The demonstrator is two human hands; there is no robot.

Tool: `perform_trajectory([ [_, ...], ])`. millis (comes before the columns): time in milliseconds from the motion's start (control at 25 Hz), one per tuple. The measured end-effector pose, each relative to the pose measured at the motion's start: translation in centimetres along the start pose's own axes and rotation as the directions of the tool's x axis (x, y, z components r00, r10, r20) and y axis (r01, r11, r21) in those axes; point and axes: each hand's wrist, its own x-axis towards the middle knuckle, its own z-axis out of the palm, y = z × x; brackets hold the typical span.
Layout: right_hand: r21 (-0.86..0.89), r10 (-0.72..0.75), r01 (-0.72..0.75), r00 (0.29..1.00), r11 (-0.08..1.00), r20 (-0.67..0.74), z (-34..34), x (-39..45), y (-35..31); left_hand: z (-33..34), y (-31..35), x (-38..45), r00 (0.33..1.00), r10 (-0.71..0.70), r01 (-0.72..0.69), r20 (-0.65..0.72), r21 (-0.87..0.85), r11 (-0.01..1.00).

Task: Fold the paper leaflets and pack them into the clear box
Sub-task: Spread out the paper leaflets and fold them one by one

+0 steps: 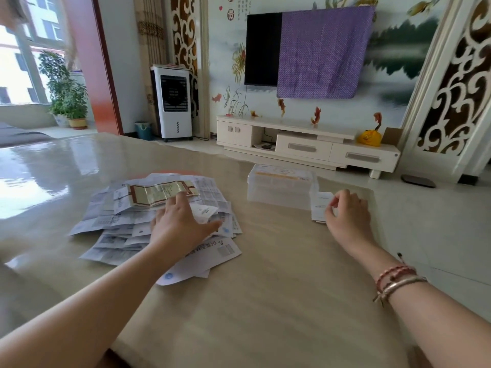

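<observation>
Single head-worn wide-angle view, facing forward and down over the table (265, 301); both forearms near, far wall and television (263, 49) distant.

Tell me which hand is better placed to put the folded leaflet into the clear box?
Right. The right hand already pinches the folded leaflet directly beside the clear box. The left hand rests across the table on the pile of unfolded leaflets.
</observation>
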Motion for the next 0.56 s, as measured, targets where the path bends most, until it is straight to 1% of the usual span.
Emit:
perform_trajectory([
  [80,0.162,-0.125,0.12,0.992,0.979,0.019,-0.5,-1.5,-2.9,-0.5,-0.3,-0.2,1.0,0.006,-0.006,-0.007,-0.036,0.999],
  [160,0.392,-0.223,0.153,0.965,0.907,0.139,-1.0,-3.2,-6.4,-1.1,-0.3,-0.5,0.999,0.027,-0.028,-0.02,-0.087,0.996],
  [200,0.476,-0.292,0.161,0.932,0.865,0.215,-1.3,-4.0,-8.1,-1.4,-0.3,-0.7,0.998,0.046,-0.05,-0.032,-0.136,0.989],
  [280,0.528,-0.464,0.259,0.833,0.809,0.302,-1.4,-5.4,-10.6,-2.0,0.0,-1.2,0.994,0.097,-0.109,-0.054,-0.285,0.952],
  [320,0.549,-0.534,0.313,0.789,0.775,0.303,-1.3,-5.9,-11.5,-2.4,0.2,-1.6,0.991,0.128,-0.135,-0.042,-0.376,0.917],
  [360,0.567,-0.573,0.349,0.77,0.747,0.28,-1.4,-6.3,-12.0,-2.6,0.5,-1.9,0.987,0.164,-0.145,0.0,-0.461,0.875],
  [400,0.581,-0.577,0.36,0.78,0.73,0.241,-1.5,-6.5,-12.3,-2.9,0.8,-2.3,0.979,0.197,-0.137,0.06,-0.528,0.838],
  [480,0.612,-0.514,0.33,0.845,0.719,0.149,-1.9,-6.5,-12.5,-3.2,1.6,-3.0,0.959,0.238,-0.102,0.154,-0.595,0.797],
  [520,0.638,-0.462,0.284,0.878,0.716,0.128,-2.3,-6.3,-12.3,-3.2,1.9,-3.2,0.952,0.249,-0.092,0.179,-0.609,0.788],
  [560,0.676,-0.41,0.218,0.902,0.704,0.135,-2.7,-6.0,-12.0,-3.1,2.2,-3.2,0.944,0.263,-0.09,0.198,-0.613,0.785],
])
